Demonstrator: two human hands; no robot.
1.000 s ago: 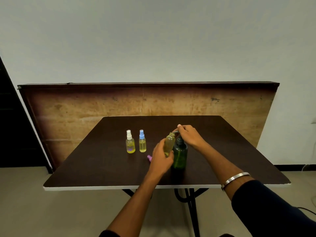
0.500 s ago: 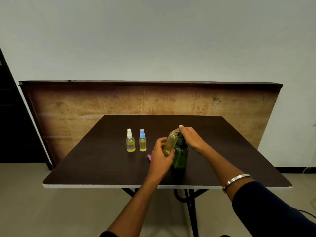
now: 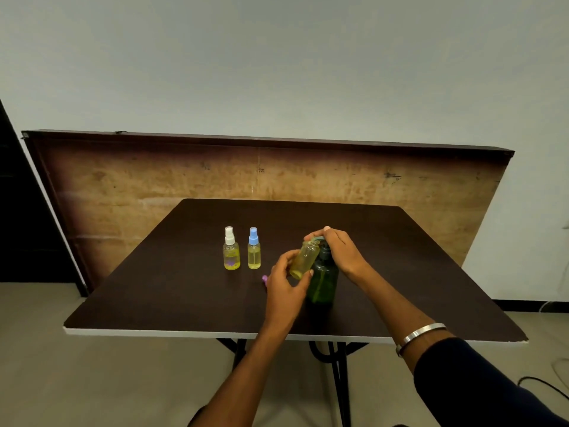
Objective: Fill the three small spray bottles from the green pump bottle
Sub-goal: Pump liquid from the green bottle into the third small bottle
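The green pump bottle (image 3: 323,282) stands near the middle of the dark table (image 3: 154,297). My right hand (image 3: 341,251) lies over its pump head with fingers pressing down. My left hand (image 3: 284,282) grips an uncapped small spray bottle (image 3: 304,258), tilted with its mouth up against the pump's spout; it holds a little yellow liquid. To the left stand two capped small bottles of yellow liquid, one with a white sprayer (image 3: 231,249) and one with a blue sprayer (image 3: 254,249). A pink cap (image 3: 264,278) lies on the table just left of my left hand.
A worn brown board (image 3: 154,180) leans upright behind the table against the pale wall. The table's white front edge (image 3: 154,332) runs across below my forearms, with black legs (image 3: 337,380) beneath. A dark opening (image 3: 18,211) is at the far left.
The uncapped bottle has tilted further and moved slightly lower against the spout. My right hand stays on the pump head. The two capped bottles have not moved.
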